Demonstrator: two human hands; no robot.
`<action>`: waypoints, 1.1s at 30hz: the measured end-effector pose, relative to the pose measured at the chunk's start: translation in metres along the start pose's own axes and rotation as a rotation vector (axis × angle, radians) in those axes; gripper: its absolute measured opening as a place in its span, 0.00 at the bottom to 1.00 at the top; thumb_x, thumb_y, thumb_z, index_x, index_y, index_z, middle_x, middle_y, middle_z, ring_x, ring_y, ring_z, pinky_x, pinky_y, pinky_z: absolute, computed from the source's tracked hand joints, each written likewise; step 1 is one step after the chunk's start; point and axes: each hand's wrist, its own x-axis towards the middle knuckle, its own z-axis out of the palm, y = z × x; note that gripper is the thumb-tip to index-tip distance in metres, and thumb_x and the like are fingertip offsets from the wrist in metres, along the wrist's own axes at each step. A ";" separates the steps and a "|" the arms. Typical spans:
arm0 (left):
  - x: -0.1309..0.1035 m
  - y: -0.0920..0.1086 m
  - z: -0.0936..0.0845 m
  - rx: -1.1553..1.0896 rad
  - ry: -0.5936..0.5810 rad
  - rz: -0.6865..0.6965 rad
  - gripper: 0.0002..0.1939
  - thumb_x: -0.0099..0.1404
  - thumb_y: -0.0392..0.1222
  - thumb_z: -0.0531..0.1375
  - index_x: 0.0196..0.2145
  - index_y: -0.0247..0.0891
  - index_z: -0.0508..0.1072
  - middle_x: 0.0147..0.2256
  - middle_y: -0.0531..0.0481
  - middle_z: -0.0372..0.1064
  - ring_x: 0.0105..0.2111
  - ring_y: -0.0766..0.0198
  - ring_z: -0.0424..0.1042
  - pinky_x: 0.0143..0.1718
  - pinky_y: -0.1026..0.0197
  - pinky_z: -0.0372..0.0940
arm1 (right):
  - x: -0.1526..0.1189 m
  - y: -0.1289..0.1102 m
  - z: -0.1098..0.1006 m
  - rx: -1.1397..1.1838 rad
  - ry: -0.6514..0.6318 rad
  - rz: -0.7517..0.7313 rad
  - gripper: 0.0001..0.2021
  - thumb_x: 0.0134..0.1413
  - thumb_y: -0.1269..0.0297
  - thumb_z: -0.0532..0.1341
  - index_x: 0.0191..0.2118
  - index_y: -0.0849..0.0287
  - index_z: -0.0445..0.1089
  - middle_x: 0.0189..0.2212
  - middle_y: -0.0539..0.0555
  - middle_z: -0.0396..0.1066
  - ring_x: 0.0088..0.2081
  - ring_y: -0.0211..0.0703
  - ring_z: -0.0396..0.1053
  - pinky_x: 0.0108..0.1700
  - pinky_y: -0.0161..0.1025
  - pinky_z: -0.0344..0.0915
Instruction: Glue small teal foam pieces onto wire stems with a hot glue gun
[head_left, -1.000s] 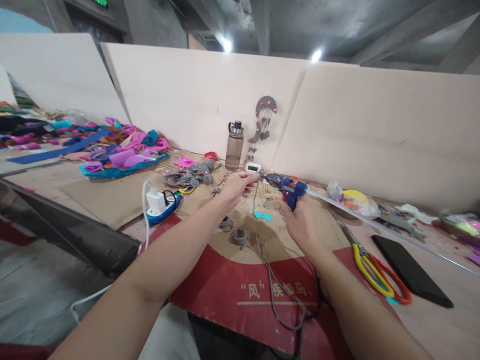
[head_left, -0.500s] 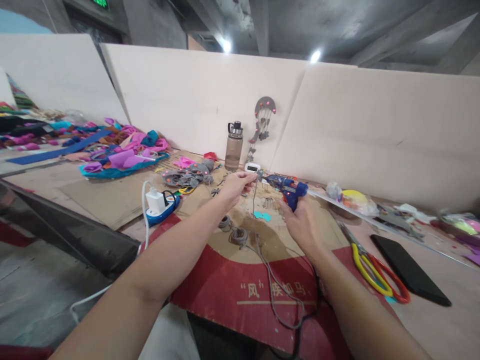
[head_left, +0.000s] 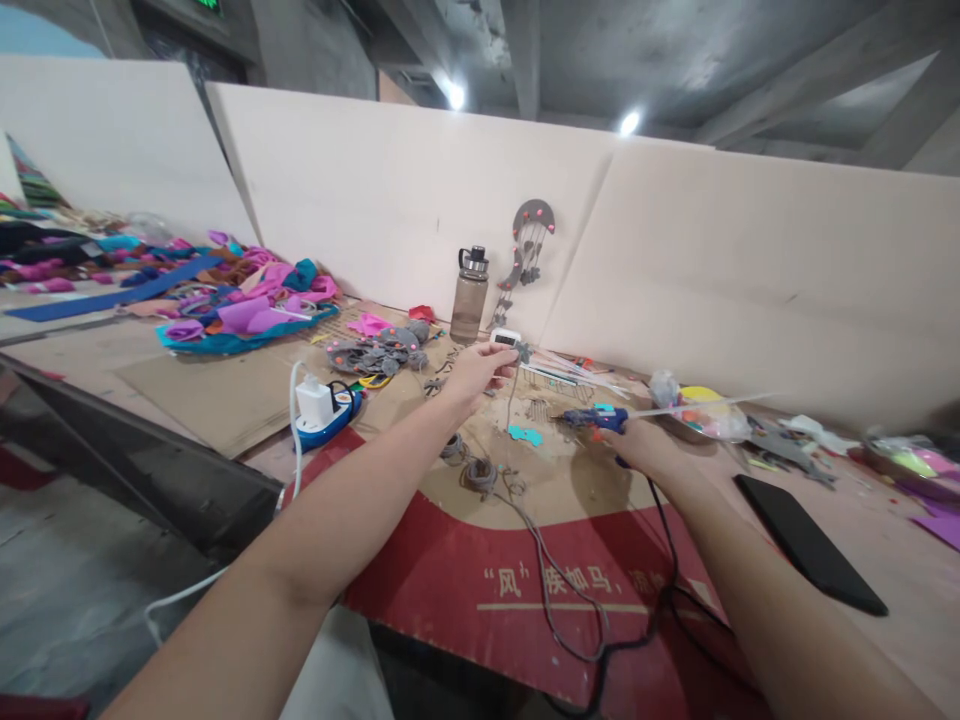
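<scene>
Between the fingertips of my left hand (head_left: pixel 482 372) is a small grey felt piece (head_left: pixel 523 352), with a grey cord hanging down from it. My right hand (head_left: pixel 637 443) is closed on a blue glue gun (head_left: pixel 596 418), low over the board on the right, its nozzle pointing left. A clear glue stick (head_left: pixel 705 402) juts from the gun's rear. Below my left hand lie a turquoise cut-out (head_left: pixel 525 435) and a coil of grey cord (head_left: pixel 480 474).
A bottle (head_left: pixel 469 295) stands at the back beside a hanging grey moon decoration (head_left: pixel 534 218). Grey felt pieces (head_left: pixel 375 350) and a power strip (head_left: pixel 322 420) lie left. A black phone (head_left: pixel 810 540) lies right; a black cable (head_left: pixel 664 540) crosses the front.
My right hand has moved the glue gun away from the grey felt piece, rightward and down. My left hand has stayed nearly in place. The scissors at the right are now hidden behind my right arm.
</scene>
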 end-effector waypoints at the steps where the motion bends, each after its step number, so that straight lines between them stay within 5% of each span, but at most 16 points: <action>1: -0.001 -0.001 0.001 0.036 0.013 0.027 0.07 0.53 0.37 0.67 0.28 0.34 0.72 0.24 0.53 0.68 0.21 0.74 0.66 0.20 0.70 0.56 | 0.000 -0.001 -0.001 -0.062 0.033 -0.032 0.18 0.31 0.72 0.69 0.17 0.52 0.55 0.15 0.52 0.59 0.31 0.54 0.69 0.34 0.46 0.64; 5: -0.003 -0.008 0.008 0.208 0.032 0.187 0.05 0.55 0.37 0.65 0.29 0.34 0.73 0.24 0.53 0.68 0.22 0.72 0.65 0.20 0.69 0.58 | -0.010 -0.034 0.026 -0.105 0.094 -0.138 0.12 0.40 0.62 0.65 0.28 0.54 0.59 0.29 0.56 0.68 0.38 0.51 0.69 0.43 0.47 0.65; 7: -0.004 -0.012 0.010 0.266 0.022 0.244 0.04 0.55 0.37 0.64 0.29 0.34 0.73 0.24 0.53 0.69 0.22 0.72 0.65 0.21 0.68 0.59 | -0.017 -0.057 0.052 0.136 0.034 -0.154 0.16 0.43 0.58 0.64 0.37 0.54 0.58 0.34 0.54 0.69 0.38 0.47 0.70 0.43 0.47 0.66; 13: -0.004 -0.013 0.010 0.299 0.035 0.285 0.05 0.53 0.36 0.65 0.26 0.34 0.72 0.24 0.54 0.69 0.21 0.73 0.64 0.23 0.68 0.60 | -0.019 -0.089 0.107 0.649 -0.080 0.099 0.23 0.38 0.63 0.65 0.38 0.51 0.50 0.30 0.46 0.66 0.29 0.40 0.68 0.31 0.40 0.66; 20: -0.010 -0.010 0.014 0.153 -0.021 0.148 0.05 0.56 0.33 0.64 0.28 0.33 0.70 0.23 0.53 0.67 0.21 0.72 0.66 0.19 0.69 0.57 | -0.014 -0.076 0.095 0.400 0.100 -0.170 0.06 0.49 0.60 0.60 0.31 0.56 0.64 0.23 0.45 0.58 0.25 0.37 0.56 0.29 0.37 0.55; 25: -0.015 -0.009 0.017 0.061 -0.083 0.059 0.05 0.57 0.30 0.64 0.30 0.32 0.70 0.25 0.52 0.69 0.24 0.70 0.71 0.28 0.65 0.66 | -0.016 -0.080 0.088 0.321 0.148 -0.182 0.06 0.51 0.61 0.59 0.29 0.57 0.65 0.21 0.44 0.57 0.24 0.37 0.53 0.29 0.37 0.52; 33: -0.015 -0.010 0.019 0.055 -0.150 0.054 0.04 0.57 0.31 0.64 0.32 0.30 0.73 0.27 0.52 0.71 0.24 0.72 0.70 0.32 0.64 0.68 | -0.017 -0.080 0.084 0.221 0.134 -0.185 0.08 0.53 0.60 0.56 0.28 0.57 0.65 0.24 0.48 0.63 0.27 0.39 0.58 0.32 0.37 0.54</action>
